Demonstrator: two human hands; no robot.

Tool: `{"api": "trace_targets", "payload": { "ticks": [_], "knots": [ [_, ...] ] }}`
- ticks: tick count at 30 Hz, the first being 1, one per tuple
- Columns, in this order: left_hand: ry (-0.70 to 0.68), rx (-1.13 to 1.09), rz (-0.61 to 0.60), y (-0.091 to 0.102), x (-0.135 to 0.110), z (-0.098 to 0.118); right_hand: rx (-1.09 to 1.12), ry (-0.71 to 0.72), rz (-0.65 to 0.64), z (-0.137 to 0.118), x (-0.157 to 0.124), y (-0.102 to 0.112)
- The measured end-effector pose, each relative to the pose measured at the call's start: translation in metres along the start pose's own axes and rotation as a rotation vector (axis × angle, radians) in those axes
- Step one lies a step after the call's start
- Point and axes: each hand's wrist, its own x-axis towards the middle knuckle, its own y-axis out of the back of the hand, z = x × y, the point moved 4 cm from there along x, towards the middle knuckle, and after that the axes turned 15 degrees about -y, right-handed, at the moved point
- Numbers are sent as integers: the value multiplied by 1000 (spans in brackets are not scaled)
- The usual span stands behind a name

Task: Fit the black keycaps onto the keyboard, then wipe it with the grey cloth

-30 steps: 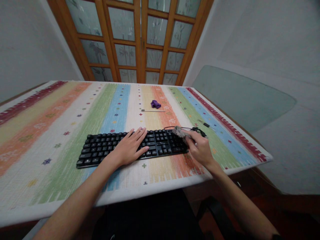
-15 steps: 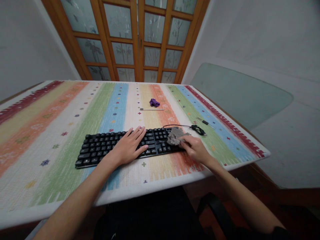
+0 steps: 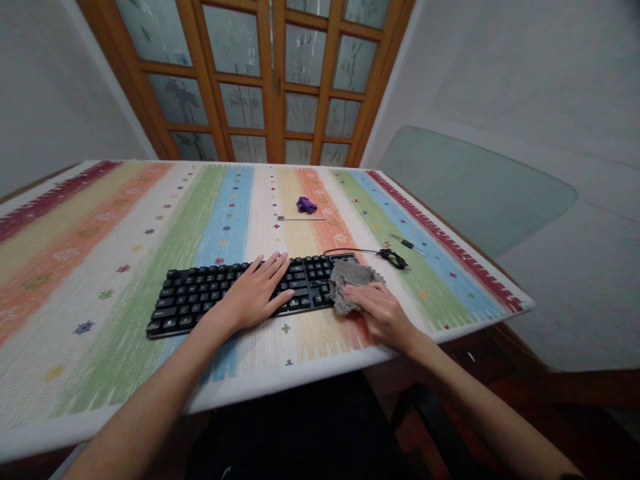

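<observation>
A black keyboard (image 3: 193,300) lies on the striped tablecloth in front of me. My left hand (image 3: 257,293) rests flat across its middle keys, fingers stretched out. At the keyboard's right end, my right hand (image 3: 380,310) grips a grey fuzzy cloth (image 3: 353,277), pressed over the number keys and hanging past the front edge. The cloth hides that corner of the keyboard. Behind it runs the keyboard's cable, bundled into a black coil (image 3: 394,259) to the right.
Farther back lie a crumpled purple cloth (image 3: 306,205) and a thin rod with a small grey end (image 3: 300,219). A small black-handled object (image 3: 407,244) sits beyond the coil. The striped tablecloth (image 3: 125,320) covers the table; a black chair armrest (image 3: 425,413) is below its front edge.
My right hand has shifted slightly left and toward me, and the grey cloth is now spread wider over the keyboard's right end. My left hand stays in place on the keys.
</observation>
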Motion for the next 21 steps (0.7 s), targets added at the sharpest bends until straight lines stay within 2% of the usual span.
{"api": "trace_targets", "payload": {
  "ticks": [4,8,13,18,21],
  "knots": [
    [-10,5,6,-1,-1,-1,2,5,-63,8,-5,2],
    [-10,4,12,-1,-1,-2,72,-33,-49,19,-3,11],
    [-4,11,0,0,0,-1,50,-33,-63,15,0,16],
    [-3,24,12,2,-1,1,-104,-87,-139,6,3,27],
    [-4,30,9,2,-1,1,-203,-106,-117,2,11,40]
  ]
}}
